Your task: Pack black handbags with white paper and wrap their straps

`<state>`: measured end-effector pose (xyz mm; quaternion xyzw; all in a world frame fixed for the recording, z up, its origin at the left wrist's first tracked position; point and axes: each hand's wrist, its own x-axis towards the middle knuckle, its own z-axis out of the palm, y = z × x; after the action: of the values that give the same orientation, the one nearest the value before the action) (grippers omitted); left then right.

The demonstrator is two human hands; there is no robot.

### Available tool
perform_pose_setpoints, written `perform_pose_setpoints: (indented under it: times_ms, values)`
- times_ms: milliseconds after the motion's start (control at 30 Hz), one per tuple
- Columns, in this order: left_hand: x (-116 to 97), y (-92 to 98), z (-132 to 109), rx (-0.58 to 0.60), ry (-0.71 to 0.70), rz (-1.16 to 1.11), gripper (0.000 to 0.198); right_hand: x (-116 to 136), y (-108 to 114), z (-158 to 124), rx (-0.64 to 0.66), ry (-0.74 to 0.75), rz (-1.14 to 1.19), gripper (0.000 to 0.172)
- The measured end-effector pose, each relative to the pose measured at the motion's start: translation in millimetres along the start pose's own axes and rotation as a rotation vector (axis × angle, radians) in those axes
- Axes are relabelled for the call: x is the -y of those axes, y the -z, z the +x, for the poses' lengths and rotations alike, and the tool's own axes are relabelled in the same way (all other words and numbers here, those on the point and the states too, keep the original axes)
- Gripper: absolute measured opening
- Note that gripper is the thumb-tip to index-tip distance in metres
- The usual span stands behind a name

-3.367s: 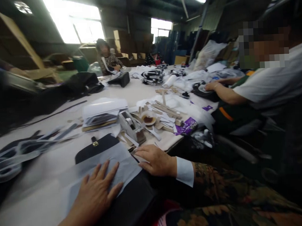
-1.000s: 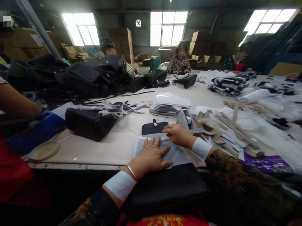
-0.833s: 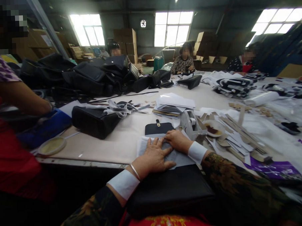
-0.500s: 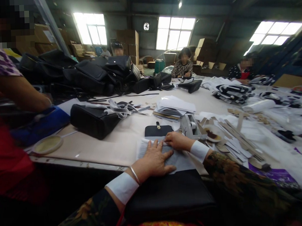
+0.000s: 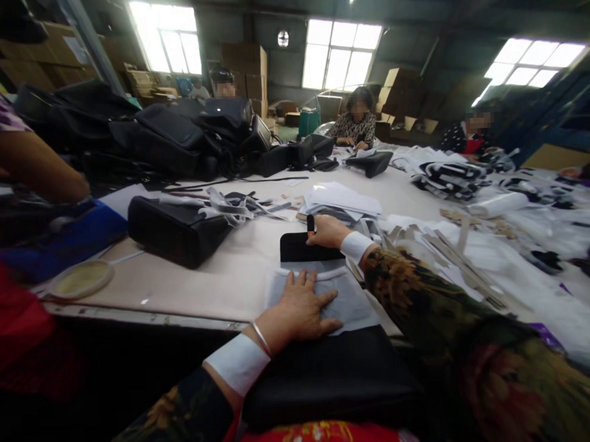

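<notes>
The right hand has left the white paper and moved to the far end of the black flap, beside its clasp. Its fingers curl there, though whether they grip cannot be told. The left hand stays flat on the paper, fingers spread, pinning it over the black bag nearest the person. The flap now lies uncovered beyond the paper.

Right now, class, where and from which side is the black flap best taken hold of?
Probably the far edge of the black flap, beside the clasp, coming from the right: that edge lies free, while the near edge runs under the paper the left hand presses.
</notes>
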<state>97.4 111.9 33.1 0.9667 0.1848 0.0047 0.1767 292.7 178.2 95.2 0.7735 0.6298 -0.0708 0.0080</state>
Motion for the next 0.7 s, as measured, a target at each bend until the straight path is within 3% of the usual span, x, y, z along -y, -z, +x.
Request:
perform_pose_setpoints:
  times_ms: [100, 167, 267, 367, 467, 600, 700]
  values:
    - [1, -4.0, 1, -0.044, -0.002, 0.041, 0.076, 2, 17, -29, 0.003, 0.123, 0.038, 0.036]
    - [1, -5.1, 1, -0.063, -0.003, 0.052, 0.075, 6, 10, -59, 0.001, 0.199, 0.063, 0.021]
    - [-1, -3.0, -1, -0.041, -0.057, 0.033, 0.068, 8, -22, -107, -0.063, 0.265, 0.145, 0.016]
    - [-3, 0.9, -4, -0.068, -0.125, 0.035, 0.058, 1, -59, -138, -0.237, 0.262, 0.426, 0.019]
    - [-6, 3.7, -5, -0.104, -0.115, 0.060, 0.062, -10, -80, -148, -0.326, 0.147, 0.749, 0.022]
    - [-3, 7.0, -5, -0.070, -0.098, 0.011, 0.070, -18, -84, -146, -0.236, 0.049, 1.067, 0.031]
    - [6, 9.9, -6, -0.132, -0.114, -0.133, 0.060, -21, -83, -145, -0.182, 0.015, 1.166, 0.038]
